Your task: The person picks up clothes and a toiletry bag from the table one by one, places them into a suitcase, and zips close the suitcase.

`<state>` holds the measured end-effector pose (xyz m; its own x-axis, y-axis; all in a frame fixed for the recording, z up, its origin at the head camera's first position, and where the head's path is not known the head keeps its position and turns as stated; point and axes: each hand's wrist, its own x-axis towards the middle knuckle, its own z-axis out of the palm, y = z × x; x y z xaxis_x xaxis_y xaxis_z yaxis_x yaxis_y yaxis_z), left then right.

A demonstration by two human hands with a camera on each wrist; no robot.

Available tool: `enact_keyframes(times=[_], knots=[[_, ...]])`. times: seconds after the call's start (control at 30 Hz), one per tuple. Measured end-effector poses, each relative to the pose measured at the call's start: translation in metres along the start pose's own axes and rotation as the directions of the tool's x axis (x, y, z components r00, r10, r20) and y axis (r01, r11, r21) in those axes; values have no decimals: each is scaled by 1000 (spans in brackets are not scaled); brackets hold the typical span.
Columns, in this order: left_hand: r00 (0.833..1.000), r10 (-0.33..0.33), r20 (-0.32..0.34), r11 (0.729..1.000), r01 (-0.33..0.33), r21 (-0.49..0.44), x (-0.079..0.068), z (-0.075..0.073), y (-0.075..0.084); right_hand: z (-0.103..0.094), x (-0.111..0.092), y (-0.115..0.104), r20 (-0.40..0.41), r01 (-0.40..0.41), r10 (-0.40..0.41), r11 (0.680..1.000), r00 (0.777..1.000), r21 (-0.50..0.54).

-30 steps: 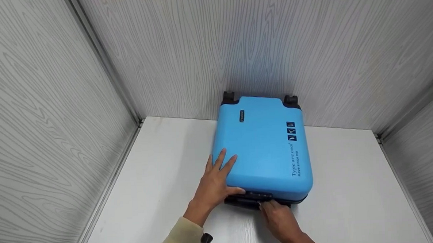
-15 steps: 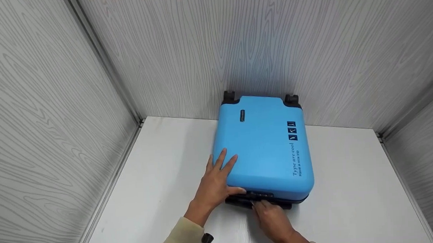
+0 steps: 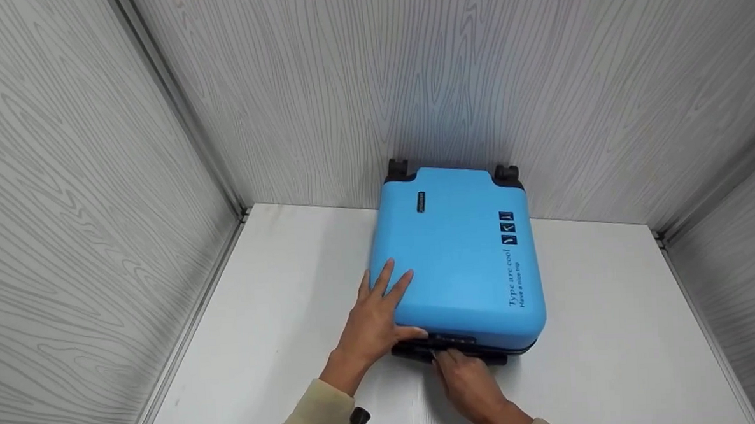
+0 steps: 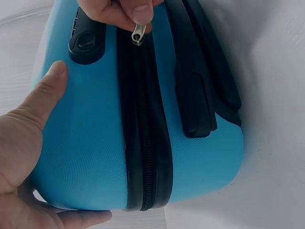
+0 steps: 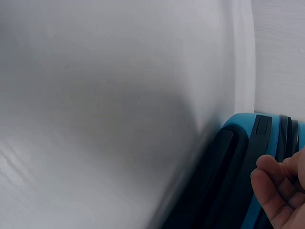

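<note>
A blue hard-shell suitcase (image 3: 456, 253) lies flat on the white surface, its black wheels toward the back wall. My left hand (image 3: 371, 324) rests on its near left corner with fingers spread and the thumb along the near edge. At that near side my right hand (image 3: 471, 383) pinches a metal zipper pull (image 4: 138, 33), plain in the left wrist view. The zipper (image 4: 147, 143) runs down between black bands and looks closed along the stretch in view. Beside it are the black combination lock (image 4: 87, 40) and the black carry handle (image 4: 193, 81).
Grey wood-patterned panels rise at the back (image 3: 321, 93), left (image 3: 85, 225) and right (image 3: 735, 241). The white surface (image 3: 279, 286) extends on both sides of the suitcase. The wheels (image 3: 508, 174) sit close to the back panel.
My right hand has slid left along the suitcase's near side with the zipper pull. The left hand stays in place on the corner.
</note>
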<state>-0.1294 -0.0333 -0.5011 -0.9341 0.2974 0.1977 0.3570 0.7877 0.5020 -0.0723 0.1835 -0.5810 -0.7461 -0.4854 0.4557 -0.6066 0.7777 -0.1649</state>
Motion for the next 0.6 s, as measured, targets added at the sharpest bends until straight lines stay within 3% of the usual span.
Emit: enact_keyframes(times=[0.3, 0.6], knots=[[998, 38, 47, 999, -37, -22, 0, -8, -2, 2, 12, -11, 149, 55, -60, 998, 987, 36], [997, 13, 75, 999, -10, -39, 1, -11, -3, 7, 20, -13, 157, 72, -82, 995, 984, 69]])
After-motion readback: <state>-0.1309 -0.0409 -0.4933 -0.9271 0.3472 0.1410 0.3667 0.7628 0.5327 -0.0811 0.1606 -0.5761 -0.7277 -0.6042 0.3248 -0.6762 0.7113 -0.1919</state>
